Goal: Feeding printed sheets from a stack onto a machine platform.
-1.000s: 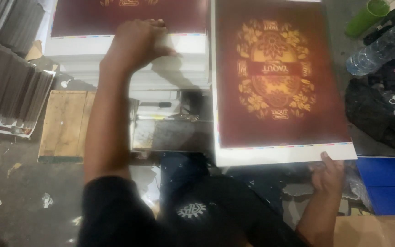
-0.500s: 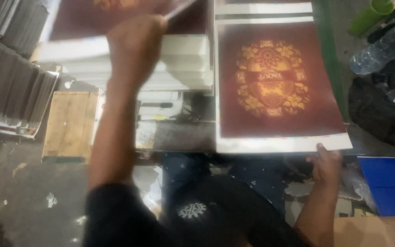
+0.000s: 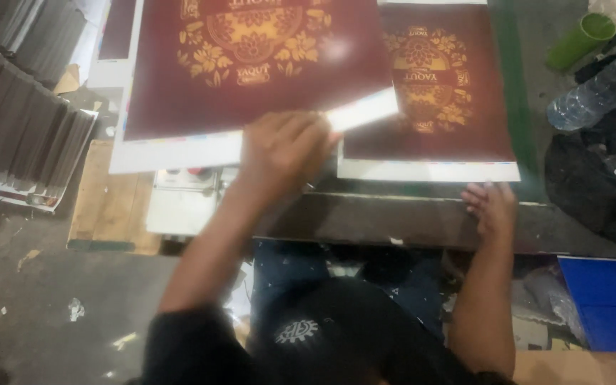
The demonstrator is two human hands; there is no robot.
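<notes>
Maroon paper with a gold floral emblem and a white margin makes up the printed sheet (image 3: pixel 251 71) that the left hand (image 3: pixel 283 153) is gripping; the fingers are closed on the sheet's lower white edge near its right corner, and the sheet is hanging tilted above the workbench (image 3: pixel 422 217), its right corner overlapping the left side of a second print. That second maroon sheet (image 3: pixel 436 100) is lying flat on the bench, on top of what looks like a stack of the same prints, its white bottom border facing the person. The right hand (image 3: pixel 492 208) is resting flat on the bench's front edge just below the stack's lower right corner, fingers spread slightly and holding nothing. Under the lifted sheet a white machine panel (image 3: pixel 183 192) with small buttons is showing, beside a wooden pallet (image 3: pixel 105 207) on the floor. Stacks of grey card (image 3: pixel 23 121) are standing at far left. To the right, a green tube (image 3: pixel 579 39), a clear plastic bottle (image 3: pixel 597 89), a black bag (image 3: pixel 593 185) and a blue box (image 3: pixel 607 299) are sitting well apart from the hands.
</notes>
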